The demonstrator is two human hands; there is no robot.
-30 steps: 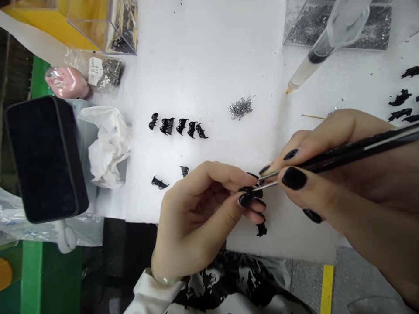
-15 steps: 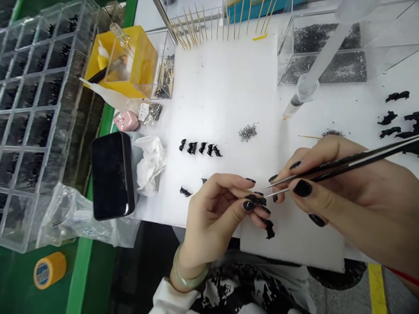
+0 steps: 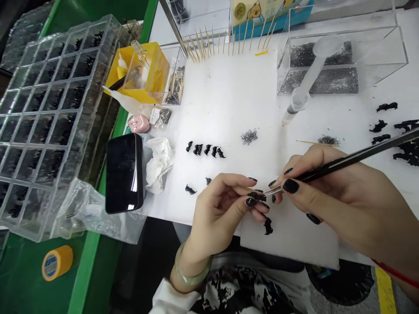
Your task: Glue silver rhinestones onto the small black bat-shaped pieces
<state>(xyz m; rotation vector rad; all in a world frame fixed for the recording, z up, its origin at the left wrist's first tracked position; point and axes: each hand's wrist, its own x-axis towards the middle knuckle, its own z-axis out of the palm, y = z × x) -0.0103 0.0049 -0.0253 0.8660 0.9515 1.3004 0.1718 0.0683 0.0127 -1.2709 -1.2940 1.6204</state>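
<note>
My left hand [image 3: 222,205] pinches a small black piece [image 3: 258,196] between thumb and fingertips above the near edge of the white foam pad [image 3: 229,100]. My right hand [image 3: 334,200] grips black tweezers [image 3: 343,162], whose tips touch that piece. Another black piece [image 3: 268,226] lies on the foam just below the fingers. A row of several black pieces [image 3: 206,150] sits further back, with two more [image 3: 190,189] near my left hand.
A small pile of silver bits [image 3: 249,136] and a syringe [image 3: 303,92] lie on the foam. A clear box of silver bits [image 3: 340,61] stands at the back right. A phone [image 3: 124,172], tissue [image 3: 159,163], clear compartment tray [image 3: 42,117], yellow box [image 3: 140,72] and tape roll [image 3: 57,262] sit left.
The view has pulled back and up, showing more of the bench on the left. Both hands stay together, and the tweezers' tips have closed in on the piece in my left fingers.
</note>
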